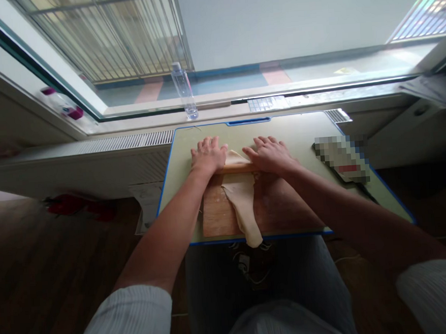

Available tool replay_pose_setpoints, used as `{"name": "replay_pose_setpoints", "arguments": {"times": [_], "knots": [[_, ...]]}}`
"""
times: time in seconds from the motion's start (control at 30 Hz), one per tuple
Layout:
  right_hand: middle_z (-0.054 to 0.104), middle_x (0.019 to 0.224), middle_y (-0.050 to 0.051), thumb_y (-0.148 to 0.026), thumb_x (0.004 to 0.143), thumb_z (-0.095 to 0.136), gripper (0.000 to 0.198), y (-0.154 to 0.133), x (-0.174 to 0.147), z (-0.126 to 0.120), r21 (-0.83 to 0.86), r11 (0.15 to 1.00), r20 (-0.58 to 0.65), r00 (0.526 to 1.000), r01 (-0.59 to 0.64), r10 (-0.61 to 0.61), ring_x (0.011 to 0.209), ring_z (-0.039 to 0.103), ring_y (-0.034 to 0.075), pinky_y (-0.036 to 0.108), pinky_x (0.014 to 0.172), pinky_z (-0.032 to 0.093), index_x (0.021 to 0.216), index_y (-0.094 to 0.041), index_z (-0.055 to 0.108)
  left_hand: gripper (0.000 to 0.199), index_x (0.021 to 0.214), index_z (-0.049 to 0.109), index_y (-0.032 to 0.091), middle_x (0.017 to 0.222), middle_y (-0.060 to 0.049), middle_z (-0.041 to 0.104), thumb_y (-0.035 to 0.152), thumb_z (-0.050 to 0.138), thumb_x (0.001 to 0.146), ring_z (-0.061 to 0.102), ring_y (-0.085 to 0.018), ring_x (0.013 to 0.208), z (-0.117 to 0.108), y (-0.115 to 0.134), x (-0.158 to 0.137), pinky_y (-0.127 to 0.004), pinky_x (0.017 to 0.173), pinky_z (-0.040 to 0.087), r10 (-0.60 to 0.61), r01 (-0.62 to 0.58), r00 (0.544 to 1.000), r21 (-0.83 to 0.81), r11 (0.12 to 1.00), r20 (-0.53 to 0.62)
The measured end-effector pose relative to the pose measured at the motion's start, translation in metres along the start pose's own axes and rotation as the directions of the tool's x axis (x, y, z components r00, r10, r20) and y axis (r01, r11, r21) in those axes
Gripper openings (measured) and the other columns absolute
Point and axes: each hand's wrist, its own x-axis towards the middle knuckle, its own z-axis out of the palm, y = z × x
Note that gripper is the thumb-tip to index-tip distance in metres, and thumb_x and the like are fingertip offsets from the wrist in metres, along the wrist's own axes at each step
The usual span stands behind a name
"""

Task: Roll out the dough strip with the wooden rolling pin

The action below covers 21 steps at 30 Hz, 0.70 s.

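A wooden rolling pin (235,169) lies across a long strip of pale dough (244,206). My left hand (208,157) presses on the pin's left end, palm down, with its fingers stretched forward past it. On the right end rests my right hand (270,154), likewise flat with fingers extended. Under the dough is a brown wooden board (219,215). The dough's near end hangs over the front edge, and its far end shows between my hands beyond the pin. Both ends of the pin are hidden beneath my palms.
The board sits on a small light green table (300,126) with a blue rim. A phone-like object (340,160), partly pixelated, lies at the right. A clear bottle (185,93) stands on the windowsill behind; a white bottle with a purple cap (63,103) is at the left.
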Motion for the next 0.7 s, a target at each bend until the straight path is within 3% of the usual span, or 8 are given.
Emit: {"name": "replay_pose_setpoints", "arguments": {"times": [0.1,0.2,0.4,0.5,0.6,0.7], "knots": [[0.051,0.168,0.018,-0.066,0.107,0.031,0.078,-0.001,0.000,-0.002,0.004,1.000,-0.001,1.000,0.000,0.000,0.152,0.044,0.040,0.060,0.123,0.035,0.161,-0.013,0.052,0.067,0.163,0.049,0.026,0.173,-0.013,0.045,0.057,0.032,0.105,0.042,-0.035,0.158,0.000,0.000,0.001,-0.061,0.128,0.034,0.000,0.001,1.000,0.006,1.000,-0.013],[0.050,0.168,0.016,-0.065,0.107,0.033,0.077,-0.005,-0.019,-0.003,-0.002,1.000,-0.018,1.000,0.008,-0.008,0.152,0.043,0.041,0.061,0.122,0.034,0.161,-0.013,0.053,0.066,0.163,0.050,0.028,0.172,-0.011,0.047,0.057,0.032,0.106,0.043,-0.034,0.157,-0.001,0.000,-0.016,-0.061,0.129,0.034,0.027,-0.026,0.999,0.031,0.999,-0.032],[0.054,0.165,0.019,-0.058,0.112,0.027,0.071,-0.012,-0.095,0.008,-0.060,0.995,-0.174,0.980,0.084,-0.094,0.156,0.039,0.042,0.060,0.124,0.029,0.160,-0.011,0.053,0.060,0.161,0.053,0.031,0.171,-0.008,0.050,0.051,0.031,0.109,0.044,-0.030,0.157,0.004,0.000,-0.090,-0.059,0.132,0.029,0.086,-0.071,0.985,0.109,0.992,-0.146],[0.055,0.164,0.015,-0.058,0.110,0.039,0.065,-0.009,-0.127,0.016,-0.057,0.986,-0.218,0.962,0.157,-0.166,0.157,0.038,0.039,0.058,0.126,0.026,0.155,-0.016,0.058,0.057,0.160,0.054,0.033,0.172,-0.006,0.048,0.051,0.032,0.110,0.041,-0.030,0.159,0.003,-0.003,-0.122,-0.059,0.133,0.027,0.098,-0.076,0.982,0.133,0.988,-0.162],[0.064,0.156,0.011,-0.049,0.107,0.052,0.047,0.000,-0.142,0.016,-0.028,0.971,-0.220,0.946,0.237,-0.237,0.154,0.042,0.035,0.055,0.126,0.027,0.142,-0.022,0.067,0.057,0.161,0.052,0.031,0.173,-0.006,0.046,0.051,0.037,0.110,0.039,-0.029,0.161,-0.007,-0.002,-0.149,-0.057,0.133,0.029,0.103,-0.085,0.981,0.107,0.991,-0.167],[0.070,0.146,0.011,-0.043,0.107,0.053,0.035,0.011,-0.144,0.009,-0.020,0.972,-0.258,0.938,0.233,-0.230,0.150,0.045,0.035,0.057,0.127,0.023,0.129,-0.023,0.072,0.060,0.159,0.053,0.026,0.165,-0.013,0.055,0.056,0.038,0.109,0.049,-0.030,0.154,-0.017,0.011,-0.181,-0.050,0.127,0.038,0.072,-0.055,0.958,0.068,0.996,-0.277]]}}
